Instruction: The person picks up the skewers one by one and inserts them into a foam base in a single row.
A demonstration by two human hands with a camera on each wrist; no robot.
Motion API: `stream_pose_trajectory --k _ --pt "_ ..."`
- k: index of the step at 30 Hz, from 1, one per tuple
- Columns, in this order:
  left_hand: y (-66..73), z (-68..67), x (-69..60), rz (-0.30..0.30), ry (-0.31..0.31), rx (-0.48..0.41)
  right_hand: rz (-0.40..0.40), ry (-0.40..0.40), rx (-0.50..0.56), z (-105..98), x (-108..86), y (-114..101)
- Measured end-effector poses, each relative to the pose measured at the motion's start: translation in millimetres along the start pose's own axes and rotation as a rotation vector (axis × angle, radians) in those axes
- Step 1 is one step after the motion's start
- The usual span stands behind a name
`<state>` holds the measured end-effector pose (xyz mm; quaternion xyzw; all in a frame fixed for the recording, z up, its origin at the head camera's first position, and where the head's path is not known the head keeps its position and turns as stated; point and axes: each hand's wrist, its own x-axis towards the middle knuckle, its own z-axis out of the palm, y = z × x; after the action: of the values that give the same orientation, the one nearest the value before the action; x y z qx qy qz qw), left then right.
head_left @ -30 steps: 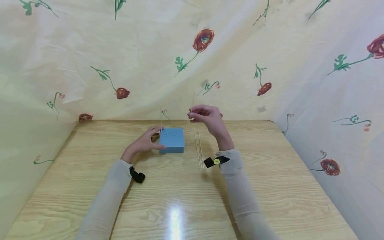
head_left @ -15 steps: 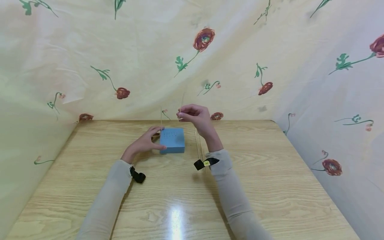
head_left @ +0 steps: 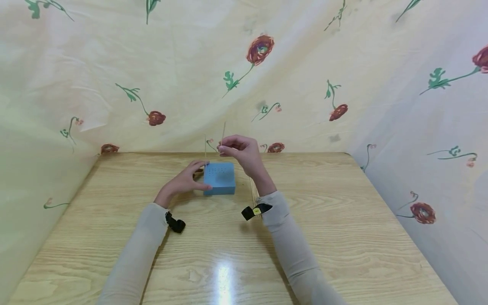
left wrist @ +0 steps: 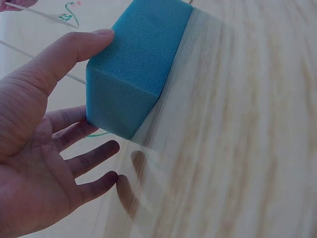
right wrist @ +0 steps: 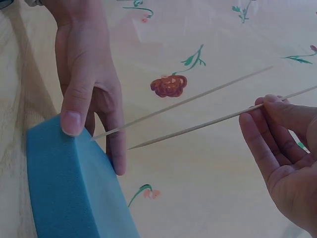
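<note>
On the counter (head_left: 343,237): the blue block (head_left: 220,180) sits flat, with small holes (head_left: 217,170) in its top.
Left hand (head_left: 184,178): its thumb and foremost fingers pinch the block's left part.
Right hand (head_left: 244,152): its fingers pinch the held stick (head_left: 223,131) above the block, leaning slightly.
Sticks done: one, by the look of it; the standing stick (head_left: 205,146) rises upright from the block's left edge.
Sticks left: the held one seems not yet placed, and a few loose sticks (head_left: 253,190) lie right of the block, partly behind the right forearm, too thin to count. The work looks near its beginning.
Head view only: the holes and the loose sticks; neither wrist view takes them in.
Right wrist view: the held stick's pointed tip (right wrist: 136,147) shows plainly, clear of the block; from the head it is too small to judge.
Left wrist view: the ring and little fingers (left wrist: 99,186) stretch free of the block, which the head view hides.
</note>
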<state>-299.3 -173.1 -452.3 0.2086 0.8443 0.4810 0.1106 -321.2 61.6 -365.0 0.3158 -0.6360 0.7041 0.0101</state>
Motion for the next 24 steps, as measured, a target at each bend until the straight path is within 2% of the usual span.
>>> stream_pose_trajectory --k 14,24 --pt "-0.2 -1.4 2.1 -0.005 0.0 -0.007 -0.005 0.005 -0.069 11 2.3 12" --pt "-2.5 -4.8 5.4 -0.002 -0.004 -0.012 0.004 0.0 -0.055 15 5.9 18"
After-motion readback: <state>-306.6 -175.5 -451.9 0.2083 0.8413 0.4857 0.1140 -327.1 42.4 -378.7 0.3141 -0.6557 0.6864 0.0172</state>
